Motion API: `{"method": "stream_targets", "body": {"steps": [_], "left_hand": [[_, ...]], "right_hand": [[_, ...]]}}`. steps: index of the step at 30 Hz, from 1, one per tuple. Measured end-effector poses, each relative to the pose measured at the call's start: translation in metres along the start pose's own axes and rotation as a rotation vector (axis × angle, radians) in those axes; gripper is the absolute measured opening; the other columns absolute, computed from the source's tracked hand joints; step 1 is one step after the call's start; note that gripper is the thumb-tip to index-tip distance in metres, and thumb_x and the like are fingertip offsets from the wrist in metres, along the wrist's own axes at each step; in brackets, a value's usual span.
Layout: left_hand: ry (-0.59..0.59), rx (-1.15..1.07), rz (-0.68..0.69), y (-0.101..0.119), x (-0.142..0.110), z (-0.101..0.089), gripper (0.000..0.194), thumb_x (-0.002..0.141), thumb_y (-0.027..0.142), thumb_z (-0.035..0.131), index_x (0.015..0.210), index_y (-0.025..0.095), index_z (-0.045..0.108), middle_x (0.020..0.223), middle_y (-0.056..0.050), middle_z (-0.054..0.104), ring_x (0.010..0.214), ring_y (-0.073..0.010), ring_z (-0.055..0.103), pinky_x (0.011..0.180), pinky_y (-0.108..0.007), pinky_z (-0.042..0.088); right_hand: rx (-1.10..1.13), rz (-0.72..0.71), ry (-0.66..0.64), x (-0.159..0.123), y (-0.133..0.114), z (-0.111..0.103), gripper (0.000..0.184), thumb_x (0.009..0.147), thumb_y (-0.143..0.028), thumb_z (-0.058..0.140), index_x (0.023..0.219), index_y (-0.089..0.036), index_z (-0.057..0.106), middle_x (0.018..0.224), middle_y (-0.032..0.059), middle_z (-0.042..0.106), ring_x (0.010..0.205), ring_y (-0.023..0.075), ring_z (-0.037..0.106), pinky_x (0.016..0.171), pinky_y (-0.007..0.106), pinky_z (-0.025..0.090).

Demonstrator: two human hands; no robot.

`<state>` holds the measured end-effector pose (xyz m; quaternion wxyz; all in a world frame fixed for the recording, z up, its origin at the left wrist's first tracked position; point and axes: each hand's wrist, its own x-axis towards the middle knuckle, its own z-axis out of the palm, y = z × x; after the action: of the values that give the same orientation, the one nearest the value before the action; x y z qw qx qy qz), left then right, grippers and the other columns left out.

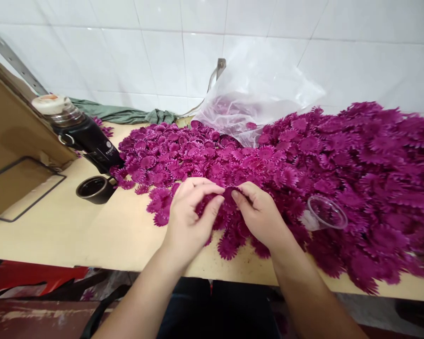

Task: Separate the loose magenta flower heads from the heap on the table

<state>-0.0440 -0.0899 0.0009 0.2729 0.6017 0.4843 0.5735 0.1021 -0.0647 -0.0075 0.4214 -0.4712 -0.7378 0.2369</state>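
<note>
Both hands meet in front of a large heap of purple flower heads (212, 160). Between the fingertips is one dark purple flower head (229, 200), partly hidden and hard to separate from the heap behind it. My right hand (259, 214) pinches it between thumb and forefinger from the right. From the other side, my left hand (192, 214) has its thumb and index fingertip closed at the flower's left edge, its other fingers curled behind. A few loose flower heads (229, 245) lie on the table just below the hands.
A clear plastic cup (328, 213) lies among the flowers at right. A translucent plastic bag (257, 101) rests behind the heap by the tiled wall. To the left stand a black thermos (88, 141), a dark mug (95, 189) and cardboard (24, 122) on the wooden table (74, 230).
</note>
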Motion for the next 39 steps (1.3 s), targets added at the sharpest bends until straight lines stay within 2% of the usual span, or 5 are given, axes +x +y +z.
{"method": "stream_targets", "body": {"steps": [3, 11, 23, 30, 39], "left_hand": [[-0.088, 0.303, 0.203, -0.005, -0.004, 0.009, 0.017, 0.080, 0.022, 0.058, 0.093, 0.025, 0.068, 0.092, -0.004, 0.066, 0.092, -0.0196, 0.057, 0.086, -0.038, 0.042], [-0.076, 0.101, 0.015, -0.021, 0.004, 0.019, 0.009, 0.079, 0.019, 0.056, 0.077, 0.021, 0.065, 0.082, -0.002, 0.067, 0.081, -0.0161, 0.061, 0.078, -0.029, 0.046], [0.468, -0.465, -0.417, -0.039, 0.031, 0.000, 0.018, 0.075, 0.031, 0.056, 0.066, 0.019, 0.047, 0.057, 0.004, 0.052, 0.051, -0.0083, 0.045, 0.049, -0.019, 0.035], [0.168, 0.140, -0.103, -0.026, 0.011, -0.007, 0.033, 0.068, 0.009, 0.055, 0.098, 0.019, 0.060, 0.105, -0.006, 0.054, 0.096, -0.0170, 0.053, 0.083, -0.031, 0.045], [-0.067, 0.193, 0.085, -0.016, -0.007, 0.012, 0.020, 0.079, 0.020, 0.058, 0.097, 0.022, 0.067, 0.097, -0.006, 0.065, 0.094, -0.0192, 0.060, 0.086, -0.034, 0.047]], "right_hand": [[0.018, 0.062, 0.025, 0.001, 0.005, 0.003, 0.032, 0.084, -0.029, 0.046, 0.056, -0.021, 0.034, 0.057, -0.0037, 0.037, 0.054, 0.0110, 0.036, 0.053, 0.026, 0.030], [0.259, 0.152, -0.005, 0.001, 0.008, 0.013, 0.034, 0.086, -0.038, 0.041, 0.057, -0.021, 0.036, 0.058, -0.0033, 0.037, 0.056, 0.0109, 0.036, 0.054, 0.026, 0.033], [0.182, 0.020, -0.082, -0.007, 0.000, 0.006, 0.017, 0.083, -0.021, 0.048, 0.067, -0.019, 0.051, 0.078, 0.0023, 0.048, 0.074, 0.0144, 0.050, 0.070, 0.029, 0.044], [0.107, 0.009, -0.034, -0.003, 0.003, 0.008, 0.026, 0.084, -0.019, 0.047, 0.100, -0.023, 0.068, 0.116, 0.0092, 0.057, 0.112, 0.0196, 0.053, 0.098, 0.038, 0.040], [0.128, 0.088, 0.070, 0.004, 0.008, 0.013, 0.034, 0.082, -0.032, 0.049, 0.052, -0.020, 0.035, 0.053, -0.0047, 0.036, 0.052, 0.0098, 0.037, 0.051, 0.025, 0.031]]}}
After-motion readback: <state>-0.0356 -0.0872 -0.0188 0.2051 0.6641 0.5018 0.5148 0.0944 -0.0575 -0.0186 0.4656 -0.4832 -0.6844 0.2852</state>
